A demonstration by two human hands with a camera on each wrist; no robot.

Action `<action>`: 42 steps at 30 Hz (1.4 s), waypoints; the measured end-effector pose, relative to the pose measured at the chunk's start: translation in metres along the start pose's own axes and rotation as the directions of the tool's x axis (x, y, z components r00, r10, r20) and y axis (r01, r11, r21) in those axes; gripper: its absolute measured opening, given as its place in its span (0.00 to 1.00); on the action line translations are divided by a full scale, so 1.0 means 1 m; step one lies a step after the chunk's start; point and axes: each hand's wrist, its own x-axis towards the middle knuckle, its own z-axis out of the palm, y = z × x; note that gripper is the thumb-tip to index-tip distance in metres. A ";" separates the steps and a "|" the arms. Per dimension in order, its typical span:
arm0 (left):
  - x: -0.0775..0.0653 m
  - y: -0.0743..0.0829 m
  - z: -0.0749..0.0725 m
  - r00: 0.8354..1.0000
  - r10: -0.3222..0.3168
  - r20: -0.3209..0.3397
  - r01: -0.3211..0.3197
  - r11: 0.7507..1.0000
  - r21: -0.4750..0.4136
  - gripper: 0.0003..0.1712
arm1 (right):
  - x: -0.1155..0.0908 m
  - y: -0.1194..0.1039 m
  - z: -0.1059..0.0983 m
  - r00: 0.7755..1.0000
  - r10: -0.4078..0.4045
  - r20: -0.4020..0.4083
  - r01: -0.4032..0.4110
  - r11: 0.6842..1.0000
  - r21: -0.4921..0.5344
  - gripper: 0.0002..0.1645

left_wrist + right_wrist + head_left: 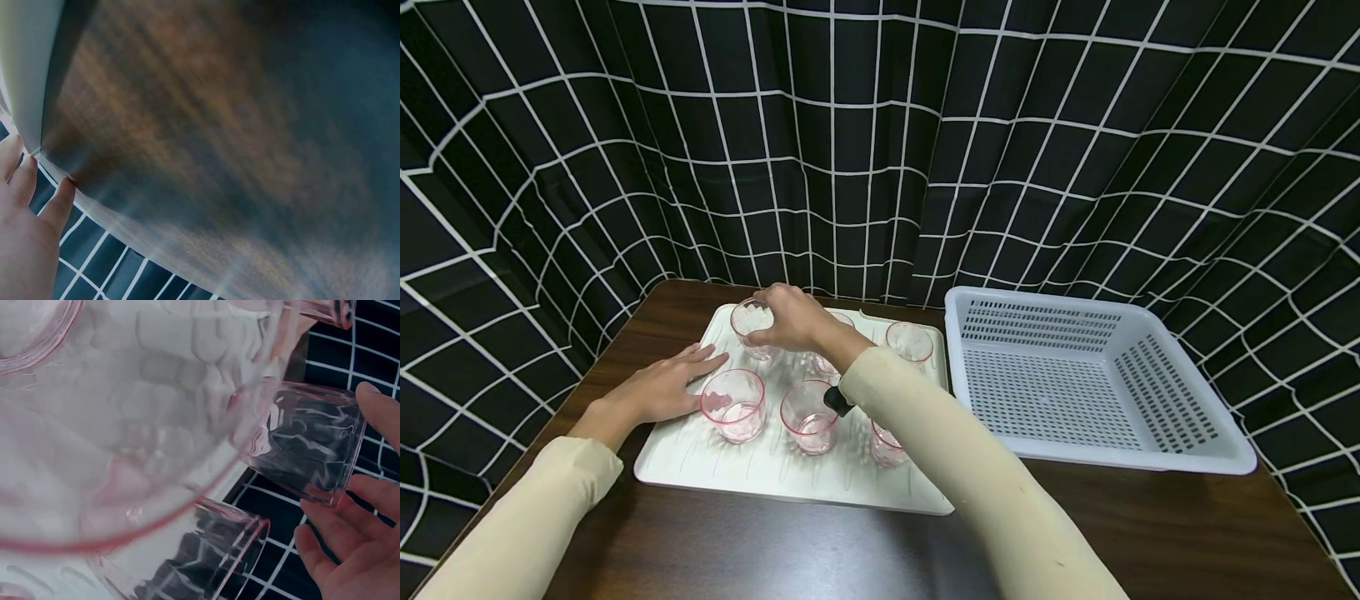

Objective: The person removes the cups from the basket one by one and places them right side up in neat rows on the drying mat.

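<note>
Several clear glasses with pink rims stand on a white ribbed tray (760,479). My right hand (797,321) holds the rim area of the back-left glass (747,321) between thumb and fingers. In the right wrist view, fingers and thumb of the right hand (350,544) lie on opposite sides of that glass (306,444). My left hand (658,390) rests at the tray's left edge with fingers extended. Its thumb reaches the front-left glass (733,406); whether it touches is unclear. A front-middle glass (809,417) stands beside that one. The right forearm partly hides other glasses.
A pale, perforated plastic basket (1097,454) stands right of the tray on the dark wooden table (715,542). A back-right glass (910,342) stands near the basket's side. Behind the table hangs a black curtain (865,142) with a white grid.
</note>
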 end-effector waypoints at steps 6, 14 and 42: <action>0.004 0.004 0.001 1.000 0.015 -0.006 -0.015 1.000 -0.004 0.47 | -0.002 0.004 0.002 1.000 0.004 0.024 -0.004 1.000 -0.008 0.41; 0.007 0.013 -0.002 0.999 0.046 -0.017 -0.047 0.999 -0.008 0.47 | -0.006 0.007 0.004 0.998 0.035 0.059 -0.034 0.999 -0.028 0.42; -0.003 0.005 -0.003 1.000 0.022 0.011 -0.022 1.000 0.012 0.47 | -0.076 0.070 -0.096 0.988 0.105 -0.113 -0.110 0.993 -0.034 0.44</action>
